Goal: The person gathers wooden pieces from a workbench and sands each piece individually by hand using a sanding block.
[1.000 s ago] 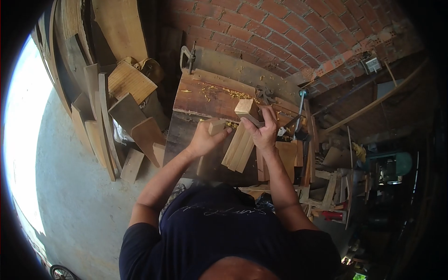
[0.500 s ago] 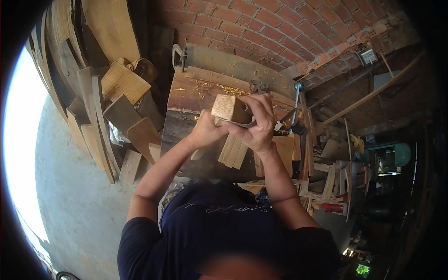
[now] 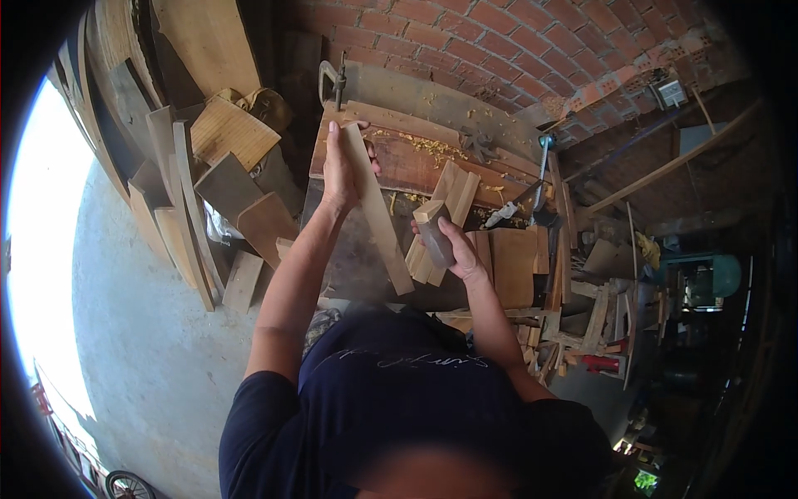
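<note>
My left hand [image 3: 341, 170] grips the upper end of a long pale wooden strip [image 3: 378, 220], which slants down to the right over the bench [image 3: 328, 220]. A small block wrapped in grey sheet, perhaps sandpaper [image 3: 435, 237], is in my right hand [image 3: 459, 254], its pale wooden end showing at the top. Between the block and the far side of the bench lie several pale wooden strips [image 3: 455, 193] side by side. The right hand is just over their lower part, apart from the long strip.
A clamp [image 3: 339, 83] stands at the bench's far left corner. Yellow shavings [image 3: 424, 148] are scattered along the far boards. Planks [image 3: 237, 187] lean at the left. A brick wall [image 3: 499, 50] rises behind, and scrap wood [image 3: 594, 316] is piled at the right.
My hands have moved apart. The long strip, seen end-on before, now shows its length in my left hand. The wrapped block has come down and right with my right hand.
</note>
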Demonstrator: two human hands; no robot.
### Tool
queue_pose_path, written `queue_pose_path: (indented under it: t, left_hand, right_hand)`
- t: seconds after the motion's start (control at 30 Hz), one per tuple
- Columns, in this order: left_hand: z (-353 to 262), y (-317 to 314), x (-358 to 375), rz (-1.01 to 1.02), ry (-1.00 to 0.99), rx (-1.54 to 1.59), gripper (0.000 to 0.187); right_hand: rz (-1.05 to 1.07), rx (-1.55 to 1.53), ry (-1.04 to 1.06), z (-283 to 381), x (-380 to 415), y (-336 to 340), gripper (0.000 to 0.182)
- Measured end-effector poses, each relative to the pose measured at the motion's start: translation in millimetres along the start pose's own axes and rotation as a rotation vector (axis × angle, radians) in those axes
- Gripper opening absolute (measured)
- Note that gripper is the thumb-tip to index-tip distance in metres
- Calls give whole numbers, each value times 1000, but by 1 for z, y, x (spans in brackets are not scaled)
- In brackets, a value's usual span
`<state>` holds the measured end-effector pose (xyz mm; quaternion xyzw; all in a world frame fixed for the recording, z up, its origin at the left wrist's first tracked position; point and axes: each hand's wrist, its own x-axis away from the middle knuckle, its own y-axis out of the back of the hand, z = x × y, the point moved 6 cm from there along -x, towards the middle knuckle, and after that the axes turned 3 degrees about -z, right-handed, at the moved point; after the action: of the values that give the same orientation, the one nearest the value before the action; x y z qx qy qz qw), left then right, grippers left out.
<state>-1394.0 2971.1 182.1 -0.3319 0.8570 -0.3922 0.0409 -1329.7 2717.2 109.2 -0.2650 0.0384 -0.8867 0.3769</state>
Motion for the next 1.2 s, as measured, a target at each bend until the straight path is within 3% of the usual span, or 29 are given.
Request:
queue_pose_path:
  t: [0.07, 0.23, 0.37, 0.47, 0.53, 0.6, 0.7, 0.73, 0.8, 0.83, 0.9, 0.93, 1.13, 1.2]
  left_hand:
    - [3, 16, -17, -7, -33, 162, 47]
    - [14, 54, -30, -160, -26, 291, 29]
    - [40, 105, -30, -316, 122, 345, 12]
    - [72, 146, -15, -228, 344, 436, 13]
    - [85, 165, 21, -155, 599, 387, 21]
    - [90, 180, 56, 37, 702, 144, 32]
    - [91, 177, 97, 357, 943, 40, 43]
    - [96, 181, 103, 380, 942, -3, 46]
    - [106, 182, 109, 465, 888, 45, 48]
    - [110, 178, 112, 465, 882, 41, 48]
    - [120, 161, 110, 347, 823, 159, 46]
    - [126, 150, 109, 266, 768, 82, 44]
    - [187, 106, 75, 144, 634, 421, 41]
    - [200, 103, 63, -37, 634, 529, 41]
  right_hand:
    - [119, 13, -111, -16, 17, -16, 61]
    - [286, 19, -180, -19, 39, -34, 71]
    - [137, 171, -111, 4, 34, -8, 71]
    - [45, 415, -48, 25, 22, 22, 63]
    - [105, 529, -66, 40, 10, 34, 64]
    - [165, 641, -88, 50, -4, 35, 64]
    - [277, 810, -148, 71, -23, 19, 60]
    - [277, 807, -143, 75, -31, 12, 60]
    - [116, 647, 133, 100, -49, 1, 57]
    - [120, 647, 141, 101, -59, 1, 57]
    - [-173, 228, 435, 119, -75, 18, 52]
    - [-168, 226, 441, 119, -76, 14, 52]
    - [-358, 100, 360, 76, -64, 41, 48]
    - [-372, 55, 353, 58, -61, 53, 44]
